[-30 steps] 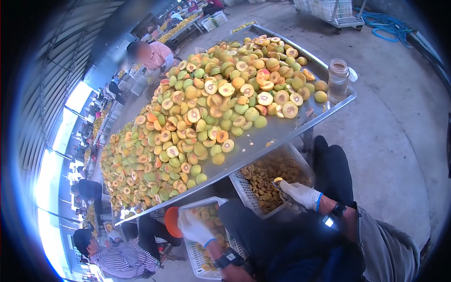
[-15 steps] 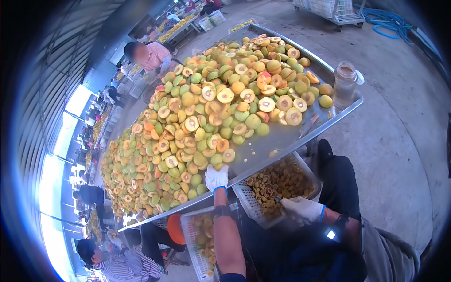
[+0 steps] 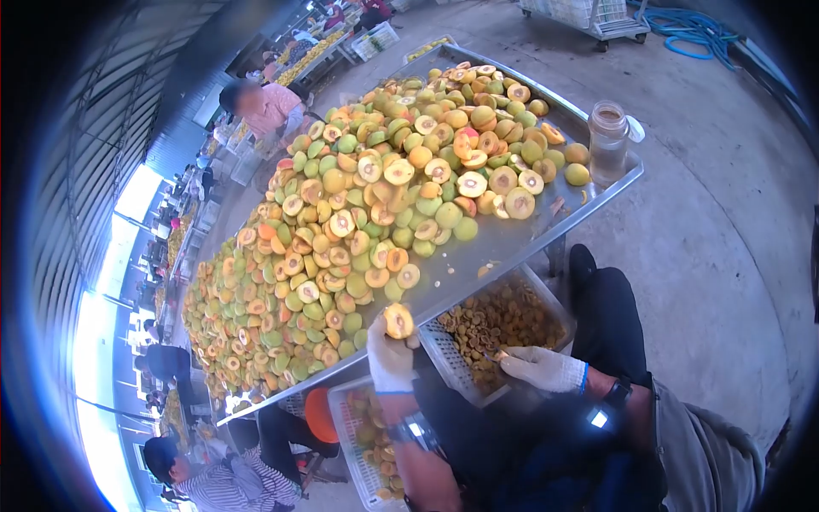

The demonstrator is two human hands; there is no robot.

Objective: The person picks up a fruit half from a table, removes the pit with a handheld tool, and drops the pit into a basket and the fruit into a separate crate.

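My left hand [image 3: 392,358], in a white knit glove, pinches a halved peach [image 3: 398,321] with its cut yellow face and brown centre turned up. It is just off the front edge of the metal table [image 3: 512,243]. A heap of halved yellow-green peaches [image 3: 341,224] covers much of that table. My right hand [image 3: 546,369], also gloved, is closed above the front of a white crate [image 3: 450,357] of brown pits and scraps [image 3: 503,328]. A small thin tip shows at its fingers; what it belongs to is hidden.
A second white crate [image 3: 350,435] with peach pieces stands below my left arm, beside an orange bucket [image 3: 321,416]. A clear jar [image 3: 607,141] stands at the table's right corner. One person [image 3: 226,478] sits at lower left, another [image 3: 273,111] across the table.
My left hand has come back from the heap towards me and now holds up a halved peach. My right hand has shifted slightly up and left over the crate.
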